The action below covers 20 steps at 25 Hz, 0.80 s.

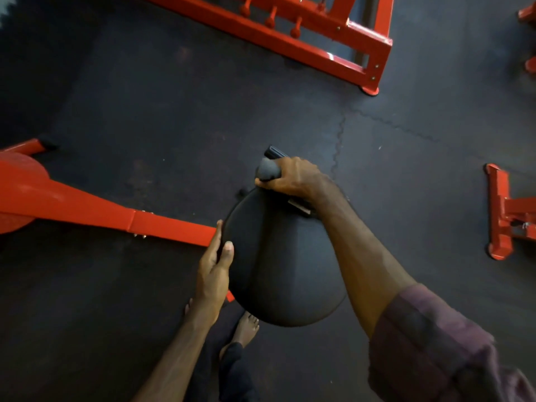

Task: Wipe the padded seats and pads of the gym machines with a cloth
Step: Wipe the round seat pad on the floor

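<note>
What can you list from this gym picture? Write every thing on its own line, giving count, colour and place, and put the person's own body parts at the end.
padded seat: one, black, centre, on a red machine
cloth: one, grey, bunched at the seat's far narrow end
red beam: one, from the left edge to under the seat
red frame: one, top, with three knobbed pegs
red foot bracket: one, right edge
red parts: top right corner, too cut off to count
floor mat: black, seamed tiles, everywhere
right hand: one, grips the cloth
left hand: one, holds the seat's left edge
sleeve: one, purplish, right arm
bare feet: two, below the seat
</note>
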{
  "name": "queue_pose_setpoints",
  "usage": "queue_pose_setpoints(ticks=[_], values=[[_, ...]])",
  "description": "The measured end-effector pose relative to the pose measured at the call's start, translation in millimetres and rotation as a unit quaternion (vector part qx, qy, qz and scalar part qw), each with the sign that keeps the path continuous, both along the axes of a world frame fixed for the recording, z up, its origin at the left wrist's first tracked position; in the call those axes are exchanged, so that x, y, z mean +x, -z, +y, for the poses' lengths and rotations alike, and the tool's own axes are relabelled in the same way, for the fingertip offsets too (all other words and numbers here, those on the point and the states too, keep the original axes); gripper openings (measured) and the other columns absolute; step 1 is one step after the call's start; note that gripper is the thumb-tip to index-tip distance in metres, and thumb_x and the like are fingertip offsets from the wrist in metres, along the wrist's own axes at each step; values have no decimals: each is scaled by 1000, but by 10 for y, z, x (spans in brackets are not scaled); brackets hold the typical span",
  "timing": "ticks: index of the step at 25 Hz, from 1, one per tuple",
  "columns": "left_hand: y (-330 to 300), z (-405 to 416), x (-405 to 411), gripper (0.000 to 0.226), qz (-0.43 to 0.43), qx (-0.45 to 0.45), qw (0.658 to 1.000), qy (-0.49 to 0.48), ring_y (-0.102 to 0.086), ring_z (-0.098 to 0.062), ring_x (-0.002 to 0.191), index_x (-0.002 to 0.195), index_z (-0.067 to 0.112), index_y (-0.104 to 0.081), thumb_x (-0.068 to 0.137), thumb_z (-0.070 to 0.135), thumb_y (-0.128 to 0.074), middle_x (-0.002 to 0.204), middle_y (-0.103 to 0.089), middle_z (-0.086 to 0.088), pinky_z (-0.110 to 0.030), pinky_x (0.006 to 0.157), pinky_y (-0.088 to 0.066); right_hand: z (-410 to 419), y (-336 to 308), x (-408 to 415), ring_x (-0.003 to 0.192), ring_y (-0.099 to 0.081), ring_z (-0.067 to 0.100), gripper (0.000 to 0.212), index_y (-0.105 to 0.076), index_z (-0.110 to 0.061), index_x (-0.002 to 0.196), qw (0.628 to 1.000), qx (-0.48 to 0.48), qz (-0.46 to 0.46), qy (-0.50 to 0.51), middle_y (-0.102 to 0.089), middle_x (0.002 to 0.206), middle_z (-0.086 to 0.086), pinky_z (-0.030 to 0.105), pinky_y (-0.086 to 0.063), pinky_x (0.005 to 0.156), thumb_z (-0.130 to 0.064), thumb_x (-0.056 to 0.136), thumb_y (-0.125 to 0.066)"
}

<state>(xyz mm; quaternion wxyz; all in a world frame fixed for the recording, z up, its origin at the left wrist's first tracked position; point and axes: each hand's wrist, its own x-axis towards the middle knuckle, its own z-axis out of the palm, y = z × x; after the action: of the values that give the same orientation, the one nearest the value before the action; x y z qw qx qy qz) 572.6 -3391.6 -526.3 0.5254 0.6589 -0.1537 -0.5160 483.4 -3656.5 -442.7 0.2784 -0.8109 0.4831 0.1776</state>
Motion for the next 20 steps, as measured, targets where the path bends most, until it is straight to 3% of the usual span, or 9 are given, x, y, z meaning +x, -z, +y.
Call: queue_pose_setpoints(ticks=[3, 6, 9, 12, 16, 20], values=[[-6, -98, 124, 57, -21, 7, 999, 42, -39, -13, 153, 162, 16, -37, 108, 17, -57, 164, -44, 0, -36, 129, -28, 117, -39, 345, 120, -67, 30, 57, -70, -29, 122, 996, 0, 48, -73, -71, 127, 7, 42, -53, 99, -72, 85, -66], [-123, -150, 298, 59, -85, 70, 983, 145, -36, -10, 150, 164, 14, -31, 110, 17, -53, 164, -40, -2, -14, 117, -26, 212, -222, 285, 111, -69, 22, 50, -71, -37, 117, 998, 31, 14, -59, -75, 117, -2, 41, -55, 99, -72, 81, -69], [-341, -208, 474, 63, -127, 110, 954, 247, -38, -19, 153, 166, 15, -28, 110, 31, -53, 165, -41, -9, -26, 120, -31, 379, -536, 50, 94, -68, 4, 38, -71, -40, 113, 994, 36, -101, 15, -74, 101, -17, 32, -55, 91, -63, 83, -77], [-716, -483, 645, 65, -210, 156, 915, 307, -37, -29, 154, 162, 7, -36, 108, 38, -55, 165, -40, -16, -35, 123, -28, 536, -877, -256, 97, -68, 2, 28, -73, -29, 112, 969, 25, -210, 126, -75, 104, -14, 26, -52, 90, -47, 91, -78], [-1412, -1157, 538, 47, -370, 75, 855, 356, -56, -36, 135, 145, 16, -60, 103, 38, -62, 144, -62, -15, -40, 113, -44, 674, -1329, -1114, 93, -66, -10, 9, -73, -33, 101, 925, 21, -291, 243, -74, 97, -28, 22, -51, 94, -36, 94, -78], [-2088, -1804, -403, 35, -414, -24, 755, 508, -67, -29, 121, 132, 19, -69, 101, 33, -65, 128, -73, -9, -36, 99, -51, 1208, -1980, -2325, 78, -62, -20, 15, -69, -29, 98, 893, 37, -283, 348, -70, 81, -37, 8, -45, 80, -15, 101, -71]])
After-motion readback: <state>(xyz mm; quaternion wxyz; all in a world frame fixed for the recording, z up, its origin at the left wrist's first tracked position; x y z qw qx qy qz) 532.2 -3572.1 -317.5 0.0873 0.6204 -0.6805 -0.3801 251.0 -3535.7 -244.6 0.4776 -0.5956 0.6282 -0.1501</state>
